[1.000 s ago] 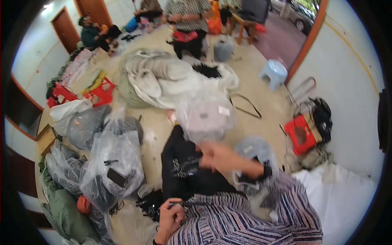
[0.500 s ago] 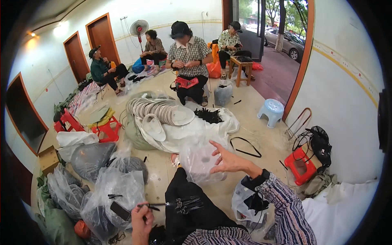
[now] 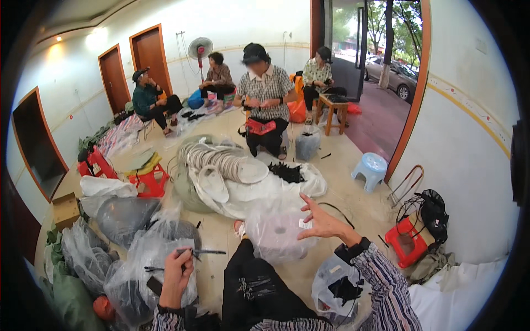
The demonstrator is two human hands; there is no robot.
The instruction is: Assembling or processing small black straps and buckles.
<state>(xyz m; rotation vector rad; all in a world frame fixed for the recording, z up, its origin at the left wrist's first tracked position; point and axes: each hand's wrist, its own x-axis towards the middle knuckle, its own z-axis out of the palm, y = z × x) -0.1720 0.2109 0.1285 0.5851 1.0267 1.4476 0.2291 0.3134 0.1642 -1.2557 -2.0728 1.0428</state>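
My left hand [image 3: 178, 276] is closed on a thin black strip [image 3: 210, 252], which points right above my left thigh. Its exact kind is too small to make out. My right hand [image 3: 327, 220] is open, thumb and fingers spread, holding nothing. It hovers at the right side of a clear plastic bag [image 3: 270, 234] that stands on the floor before me; contact cannot be told. Across my black trousers lie several small black pieces with shiny parts [image 3: 258, 288]. A dark phone-like slab [image 3: 154, 285] rests on a plastic bag beside my left hand, partly hidden by it.
A white sack [image 3: 259, 196] bears stacked pale oval rings [image 3: 218, 160] and a black strip heap [image 3: 287, 172]. Filled clear bags [image 3: 130, 276] crowd my left; a bag with black items [image 3: 337, 287] stands right. Stools [image 3: 370, 168] and a person [image 3: 266, 91] are farther off; others sit behind.
My left hand has risen with the black strip, away from the pieces on my lap. My right hand stays spread, slightly farther right. The whole view has shifted a little.
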